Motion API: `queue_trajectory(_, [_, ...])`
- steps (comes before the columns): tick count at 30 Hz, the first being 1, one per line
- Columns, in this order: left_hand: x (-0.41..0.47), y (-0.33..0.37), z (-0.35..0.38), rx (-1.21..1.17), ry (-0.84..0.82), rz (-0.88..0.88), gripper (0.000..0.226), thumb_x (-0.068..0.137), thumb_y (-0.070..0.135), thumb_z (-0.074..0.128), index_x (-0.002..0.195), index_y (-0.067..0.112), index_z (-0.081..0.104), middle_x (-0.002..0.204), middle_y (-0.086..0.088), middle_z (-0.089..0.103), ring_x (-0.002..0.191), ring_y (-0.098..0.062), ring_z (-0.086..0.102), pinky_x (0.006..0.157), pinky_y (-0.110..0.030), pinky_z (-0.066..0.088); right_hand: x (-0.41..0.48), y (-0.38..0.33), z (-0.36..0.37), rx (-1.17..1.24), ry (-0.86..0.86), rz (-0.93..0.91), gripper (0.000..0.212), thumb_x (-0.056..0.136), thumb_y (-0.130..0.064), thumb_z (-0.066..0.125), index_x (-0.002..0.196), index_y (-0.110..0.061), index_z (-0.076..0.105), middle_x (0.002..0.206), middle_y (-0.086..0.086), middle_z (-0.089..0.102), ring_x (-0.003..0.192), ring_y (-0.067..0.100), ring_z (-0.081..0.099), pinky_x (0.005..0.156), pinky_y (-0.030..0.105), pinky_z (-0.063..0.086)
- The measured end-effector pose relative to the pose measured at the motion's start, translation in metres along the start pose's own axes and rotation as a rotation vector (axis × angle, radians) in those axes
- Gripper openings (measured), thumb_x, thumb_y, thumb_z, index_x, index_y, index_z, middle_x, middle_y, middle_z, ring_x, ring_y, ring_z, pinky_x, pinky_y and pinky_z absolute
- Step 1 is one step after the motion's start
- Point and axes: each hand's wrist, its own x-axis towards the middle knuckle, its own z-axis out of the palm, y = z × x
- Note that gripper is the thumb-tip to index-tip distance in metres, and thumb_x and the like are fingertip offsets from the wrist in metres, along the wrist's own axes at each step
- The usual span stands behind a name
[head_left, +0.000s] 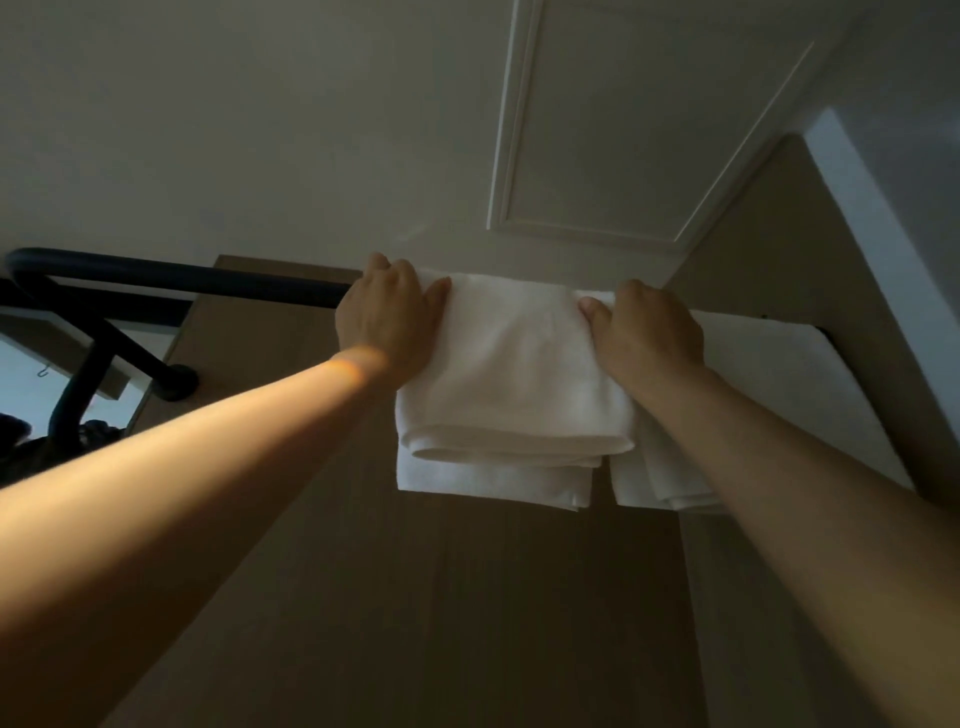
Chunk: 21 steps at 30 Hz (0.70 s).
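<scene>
A folded white towel (511, 374) hangs over a dark rail (182, 278) high up near the ceiling. My left hand (387, 317) grips the towel's top left corner at the rail, thumb on the front of the cloth and fingers curled over the top. At the top right corner my right hand (644, 332) holds the towel the same way. A second white towel (779, 395) hangs on the rail just to the right, partly behind my right forearm.
The black rail bends down at the left into a wall bracket (174, 382). A brown wall panel (415, 597) runs behind the towels. Above is a white ceiling with a moulded panel (623, 130). A white door frame (872, 249) stands at the right.
</scene>
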Motion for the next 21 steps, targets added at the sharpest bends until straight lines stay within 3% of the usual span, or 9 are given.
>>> queue_trajectory(7, [-0.008, 0.001, -0.011, -0.058, -0.066, -0.026, 0.050, 0.098, 0.048, 0.040, 0.110, 0.002, 0.054, 0.120, -0.018, 0.050, 0.102, -0.039, 0.054, 0.082, -0.040, 0.041, -0.017, 0.003, -0.004, 0.217, -0.078, 0.066, 0.050, 0.100, -0.045, 0.044, 0.123, -0.002, 0.052, 0.123, 0.016, 0.059, 0.110, 0.035, 0.056, 0.084, 0.039, 0.045])
queue_trajectory(11, [-0.031, -0.001, -0.016, -0.217, -0.098, -0.107, 0.050, 0.092, 0.052, 0.049, 0.116, 0.008, 0.052, 0.126, -0.013, 0.048, 0.108, -0.033, 0.052, 0.084, -0.036, 0.039, -0.046, 0.005, -0.002, 0.450, -0.169, 0.128, 0.050, 0.097, -0.050, 0.048, 0.123, -0.008, 0.049, 0.095, -0.002, 0.059, 0.076, 0.013, 0.056, 0.054, 0.024, 0.036])
queue_trajectory(14, [-0.055, -0.008, -0.016, -0.303, -0.317, -0.231, 0.066, 0.085, 0.067, 0.049, 0.115, 0.009, 0.057, 0.121, -0.012, 0.053, 0.109, -0.030, 0.053, 0.091, -0.040, 0.047, -0.072, 0.010, 0.003, 0.540, -0.277, 0.196, 0.049, 0.096, -0.054, 0.048, 0.118, -0.010, 0.052, 0.088, -0.005, 0.055, 0.074, 0.008, 0.054, 0.053, 0.022, 0.037])
queue_trajectory(17, [-0.076, -0.014, -0.020, -0.628, -0.551, -0.408, 0.067, 0.069, 0.078, 0.056, 0.104, 0.022, 0.066, 0.104, -0.002, 0.068, 0.089, -0.019, 0.067, 0.073, -0.031, 0.056, -0.090, 0.013, 0.007, 0.795, -0.419, 0.389, 0.050, 0.094, -0.055, 0.051, 0.117, -0.011, 0.055, 0.100, 0.003, 0.061, 0.083, 0.017, 0.063, 0.059, 0.027, 0.053])
queue_trajectory(21, [-0.092, -0.026, -0.020, -0.960, -0.868, -0.531, 0.080, 0.043, 0.082, 0.072, 0.105, 0.032, 0.063, 0.115, 0.005, 0.065, 0.106, -0.019, 0.063, 0.090, -0.040, 0.052, -0.102, 0.015, 0.006, 1.131, -0.587, 0.601, 0.050, 0.085, -0.056, 0.063, 0.111, -0.013, 0.059, 0.098, 0.006, 0.061, 0.075, 0.017, 0.061, 0.057, 0.025, 0.053])
